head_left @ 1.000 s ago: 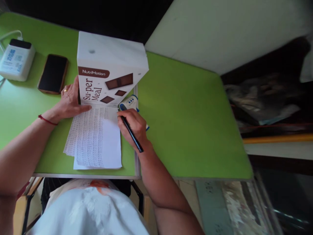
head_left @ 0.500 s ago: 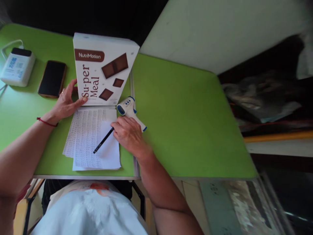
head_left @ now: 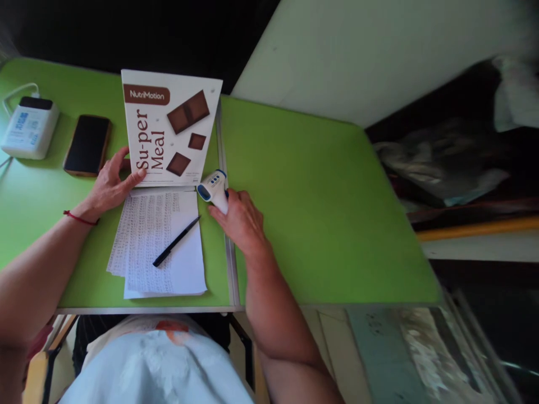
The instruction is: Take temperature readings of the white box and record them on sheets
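A white box [head_left: 181, 147] with brown chocolate pictures and "NutriMotion Su-per Meal" print stands upright on the green table. My left hand [head_left: 113, 180] grips its lower left edge, thumb on the front and fingers behind. To the right, my right hand [head_left: 242, 219] is closed around the handle of a white and blue infrared thermometer [head_left: 213, 185], which lies by the box's lower right corner. Below the box are sheets of handwritten paper [head_left: 147, 241]. A black pen [head_left: 176, 242] rests slantwise on the top sheet.
Left of the box lies a dark phone [head_left: 87, 145] in a brown case. Beyond it sits a white charger block [head_left: 31, 128] with a cable. A metal seam [head_left: 231, 269] crosses the green table [head_left: 320, 207]. Plastic bags [head_left: 442, 163] fill a shelf at the right.
My right hand has let go of the pen, which now lies on the paper, and has moved right onto the thermometer's handle. The box's top edge has tilted; my left hand still holds it.
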Demonstrator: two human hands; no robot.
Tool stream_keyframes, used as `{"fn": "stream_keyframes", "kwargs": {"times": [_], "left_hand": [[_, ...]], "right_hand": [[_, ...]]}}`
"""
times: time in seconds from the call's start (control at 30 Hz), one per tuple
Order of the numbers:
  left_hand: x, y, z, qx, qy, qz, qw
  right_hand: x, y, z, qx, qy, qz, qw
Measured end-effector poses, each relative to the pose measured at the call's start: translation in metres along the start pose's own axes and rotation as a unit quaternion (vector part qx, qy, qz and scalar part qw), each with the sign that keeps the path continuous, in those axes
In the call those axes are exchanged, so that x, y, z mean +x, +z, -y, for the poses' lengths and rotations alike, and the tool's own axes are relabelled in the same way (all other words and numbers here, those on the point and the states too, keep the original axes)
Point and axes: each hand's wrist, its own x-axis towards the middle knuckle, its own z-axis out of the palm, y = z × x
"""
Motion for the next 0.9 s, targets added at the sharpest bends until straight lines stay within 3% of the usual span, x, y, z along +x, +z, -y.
{"fn": "stream_keyframes", "kwargs": {"times": [0.1,0.17,0.23,0.3,0.37,0.43,0.63,0.9], "left_hand": [[0.000,-0.001,-0.004,0.010,-0.004,-0.017,1.000],[0.001,-0.002,-0.005,0.021,0.000,-0.013,1.000],[0.001,-0.002,-0.004,0.036,-0.003,-0.012,0.999],[0.001,-0.002,-0.003,0.046,-0.005,-0.015,0.999],[0.001,-0.002,-0.003,0.043,0.000,-0.015,0.999],[0.001,-0.001,-0.003,0.032,0.010,-0.010,0.999],[0.000,-0.002,-0.002,0.057,0.013,-0.002,0.998],[-0.002,-0.005,-0.004,0.083,0.024,0.018,0.996]], "right_hand": [[0.004,-0.002,0.006,0.101,0.046,-0.035,0.993],[0.003,-0.007,0.017,0.235,0.048,-0.078,0.968],[-0.004,-0.010,0.034,0.395,0.025,-0.067,0.916],[-0.013,-0.009,0.052,0.533,0.004,0.022,0.846],[-0.021,-0.005,0.068,0.608,0.014,0.095,0.788],[-0.025,0.001,0.078,0.640,0.033,0.128,0.757],[-0.021,0.010,0.088,0.652,0.091,0.122,0.743],[-0.023,0.020,0.087,0.662,0.079,0.147,0.731]]}}
